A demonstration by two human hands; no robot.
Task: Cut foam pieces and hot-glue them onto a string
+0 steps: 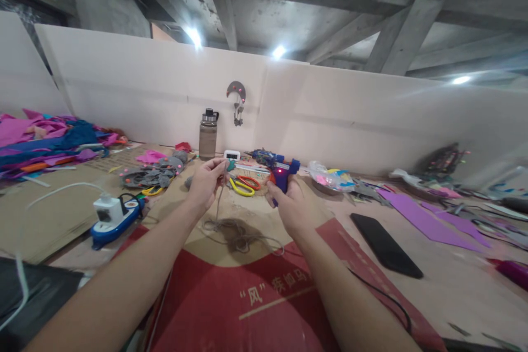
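My left hand (207,186) is closed in a pinch on a small teal piece (231,165), perhaps felt. A thin grey string (219,203) hangs below these fingers and runs to a loose tangle (239,237) on the cardboard. My right hand (289,198) is wrapped around the handle of a blue hot glue gun (281,174). Its red light is lit, and the nozzle points left toward the teal piece, apart from it. Between and behind my hands lie yellow-handled scissors (241,187) and an orange-handled pair (249,181).
A water bottle (208,136) and small white digital display (231,155) stand by the partition. At left are grey felt pieces (154,173) and a blue power strip (117,224). To the right lie a black phone (385,245) and purple sheets (424,217). A moon ornament (236,89) hangs behind.
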